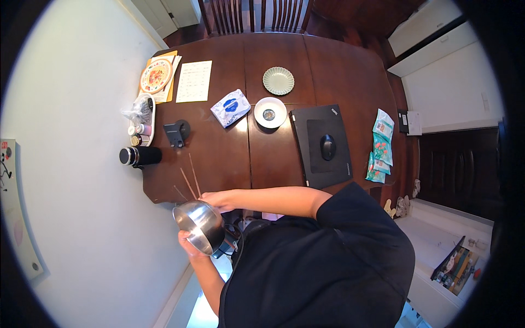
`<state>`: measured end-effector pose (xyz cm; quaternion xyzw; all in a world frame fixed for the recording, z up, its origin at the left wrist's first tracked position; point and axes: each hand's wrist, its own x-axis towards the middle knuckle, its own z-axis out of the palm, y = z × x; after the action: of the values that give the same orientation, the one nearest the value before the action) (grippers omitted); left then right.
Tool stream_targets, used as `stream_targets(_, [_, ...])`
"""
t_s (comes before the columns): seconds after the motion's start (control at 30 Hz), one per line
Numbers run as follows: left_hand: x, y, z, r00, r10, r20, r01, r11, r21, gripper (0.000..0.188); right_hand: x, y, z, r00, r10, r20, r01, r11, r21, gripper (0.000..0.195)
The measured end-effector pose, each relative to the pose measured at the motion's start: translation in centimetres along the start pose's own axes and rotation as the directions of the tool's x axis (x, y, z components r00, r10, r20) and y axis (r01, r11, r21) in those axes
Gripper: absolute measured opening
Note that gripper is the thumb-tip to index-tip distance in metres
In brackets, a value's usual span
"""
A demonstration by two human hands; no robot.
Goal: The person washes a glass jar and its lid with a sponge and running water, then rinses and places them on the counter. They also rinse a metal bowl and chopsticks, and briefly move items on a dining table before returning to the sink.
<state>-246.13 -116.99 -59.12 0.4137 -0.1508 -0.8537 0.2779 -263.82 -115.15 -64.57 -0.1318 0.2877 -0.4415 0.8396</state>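
Off the table's near left corner, my left hand (190, 247) grips a stainless steel bowl (209, 223) by its side, thumb against the metal. The bowl is tilted, and I cannot make out anything in it. My right hand (217, 201) reaches across to the bowl's far side, its fingers partly hidden behind the bowl. A pair of thin wooden chopsticks (191, 180) sticks out from those fingers, pointing over the table (217, 164). Closest to the hands on the tabletop are a black vacuum flask (147, 156) lying on its side and a black stand (175, 133).
A white bowl (279, 103) with something dark at its bottom stands mid-table, by a scalloped plate (279, 80) and a tissue pack (231, 108). Rightward lie a black laptop (301, 151) with a mouse (327, 147) and green packets (382, 143). A white wall (90, 164) rises at left.
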Motion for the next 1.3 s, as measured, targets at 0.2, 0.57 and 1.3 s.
stream_targets(0.2, [-0.3,0.4,-0.4,0.983,0.084,-0.163,-0.084,0.996,0.009,0.065,-3.9,-0.7,-10.3,0.744,-0.010,-0.669,0.347,0.861,0.373,0.049])
stream_targets(0.57, [-4.5,0.2,-5.3,0.884,0.209,-0.419,-0.270,0.959,-0.091,0.064,-10.0,-2.5,-26.7,0.172,-0.386,-0.906,0.837,0.542,-0.072,0.051])
stream_targets(1.3, [-20.8,-10.4,-24.1,0.763,0.363,-0.535,-0.548,0.802,-0.237,0.050,-5.0,19.6,12.5,0.963,-0.088,-0.254,-0.007,0.936,-0.352,0.039])
